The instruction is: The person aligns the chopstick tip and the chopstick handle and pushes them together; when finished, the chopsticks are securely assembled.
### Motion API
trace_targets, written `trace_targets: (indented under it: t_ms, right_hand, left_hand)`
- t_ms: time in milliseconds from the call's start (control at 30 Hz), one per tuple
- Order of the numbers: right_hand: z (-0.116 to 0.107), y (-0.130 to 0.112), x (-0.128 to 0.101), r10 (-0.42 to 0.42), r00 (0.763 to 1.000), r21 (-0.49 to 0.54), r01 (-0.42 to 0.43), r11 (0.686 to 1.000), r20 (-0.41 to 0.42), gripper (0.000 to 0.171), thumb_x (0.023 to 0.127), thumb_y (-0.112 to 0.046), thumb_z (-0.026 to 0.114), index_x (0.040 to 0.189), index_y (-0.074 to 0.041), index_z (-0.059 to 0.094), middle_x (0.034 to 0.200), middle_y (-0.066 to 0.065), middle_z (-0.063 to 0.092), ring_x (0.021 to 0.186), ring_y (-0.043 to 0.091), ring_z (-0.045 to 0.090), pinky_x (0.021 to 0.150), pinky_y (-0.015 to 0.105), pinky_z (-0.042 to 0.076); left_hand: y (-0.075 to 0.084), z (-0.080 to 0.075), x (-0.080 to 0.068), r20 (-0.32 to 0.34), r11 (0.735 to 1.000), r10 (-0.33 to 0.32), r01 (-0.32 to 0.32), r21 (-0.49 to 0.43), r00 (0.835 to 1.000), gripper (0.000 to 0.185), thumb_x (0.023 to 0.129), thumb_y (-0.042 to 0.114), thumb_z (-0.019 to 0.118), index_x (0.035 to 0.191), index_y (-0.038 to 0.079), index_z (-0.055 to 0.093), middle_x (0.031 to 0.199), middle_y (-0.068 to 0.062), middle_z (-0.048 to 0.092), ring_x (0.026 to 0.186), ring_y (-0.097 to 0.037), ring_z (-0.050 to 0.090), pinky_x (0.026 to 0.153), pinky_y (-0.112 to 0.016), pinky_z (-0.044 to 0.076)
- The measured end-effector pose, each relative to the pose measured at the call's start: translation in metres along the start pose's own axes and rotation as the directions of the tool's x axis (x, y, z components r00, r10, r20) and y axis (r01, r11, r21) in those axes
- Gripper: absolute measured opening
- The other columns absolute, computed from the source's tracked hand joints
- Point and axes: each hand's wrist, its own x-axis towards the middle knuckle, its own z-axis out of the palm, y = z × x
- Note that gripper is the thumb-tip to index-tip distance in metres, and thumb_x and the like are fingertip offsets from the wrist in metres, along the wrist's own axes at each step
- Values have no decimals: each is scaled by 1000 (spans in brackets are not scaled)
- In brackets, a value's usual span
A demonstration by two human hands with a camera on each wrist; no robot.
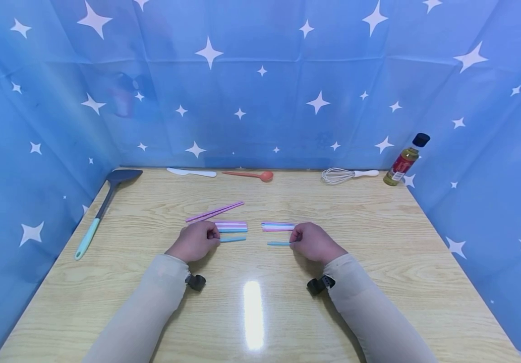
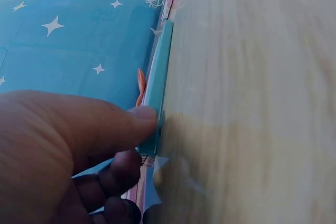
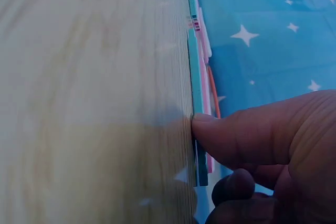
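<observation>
Two short blue sticks lie flat near the middle of the counter [image 1: 378, 242], each with its long axis running left to right, end to end in a line with a gap between them. The left hand [image 1: 195, 241] pinches the outer end of the left stick [image 1: 233, 239], whose free end points right toward the other hand; in the left wrist view the thumb [image 2: 105, 124] presses on the stick's near end with fingers curled beneath. The right hand [image 1: 313, 242] pinches the outer end of the right stick [image 1: 279, 243], whose free end points left; the right wrist view shows the thumb [image 3: 236, 135] on its edge. Just behind the left stick lies a left bundle [image 1: 230, 226] of pink and blue pieces, and just behind the right stick a right bundle [image 1: 278, 227], both aligned left to right. Behind the left bundle, pink chopsticks [image 1: 215, 212] lie slanted, far end up to the right. Along the back edge, well apart from the hands, sit a spatula [image 1: 106, 201], a white knife [image 1: 191, 172], a red spoon [image 1: 248, 175], a whisk [image 1: 346, 175] and a bottle [image 1: 405, 160]. Bare counter stretches to either side of the hands and toward the near edge.
</observation>
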Motion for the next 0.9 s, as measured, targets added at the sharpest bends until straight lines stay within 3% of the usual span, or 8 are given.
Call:
trace_targets:
  t_ms: [267, 567, 900]
  right_hand:
    - [2, -2, 0, -117, 993, 115, 118, 986, -15, 6, 102, -6, 65, 97, -8, 66, 92, 5, 63, 77, 18, 53, 69, 32, 46]
    - [4, -10, -2, -199, 978, 174, 208, 963, -67, 7, 103, -7, 65, 96, -10, 65, 86, 4, 59, 68, 17, 49, 61, 29, 43]
    - [6, -10, -1, -214, 972, 190, 228, 955, -94, 7, 102, -6, 65, 96, -10, 65, 82, 2, 58, 64, 15, 47, 57, 27, 42]
  left_hand:
    - [5, 1, 0, 15, 986, 95, -92, -140, 995, 6, 101, 11, 69, 97, 14, 67, 91, 0, 63, 84, -17, 55, 77, -34, 49]
    - [9, 3, 0, -18, 971, 167, -168, -171, 986, 7, 102, 11, 67, 97, 15, 66, 89, 1, 61, 83, -16, 54, 75, -30, 47]
    - [11, 3, 1, -29, 969, 180, -182, -170, 983, 8, 103, 12, 66, 96, 15, 66, 85, 2, 59, 79, -16, 53, 70, -28, 45]
